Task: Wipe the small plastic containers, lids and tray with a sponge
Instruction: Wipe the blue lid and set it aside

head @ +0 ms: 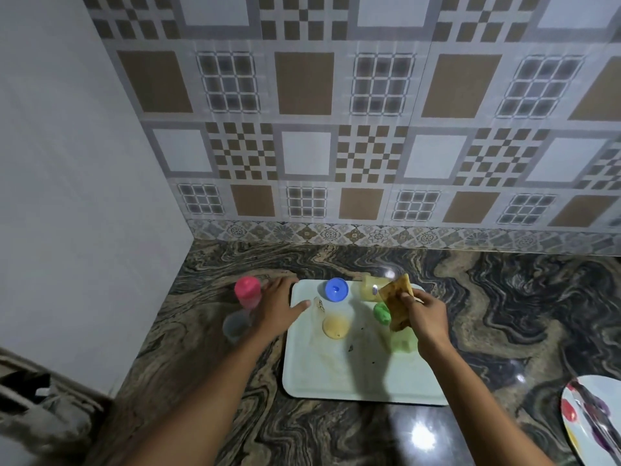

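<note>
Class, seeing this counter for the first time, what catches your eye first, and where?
The white tray in the middle of the marbled counter stands out, with a blue lid near its far edge and a green lid at its right. Above that side the right hand grips a stained sponge; a pink-topped container stands off the tray's left.

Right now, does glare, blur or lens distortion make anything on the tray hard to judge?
Head view: glare spots shine on the polished counter near the tray; the wide-angle lens bends the wall tiles; the sponge and pink-lidded container look softly blurred; the lighting is dim.
</note>
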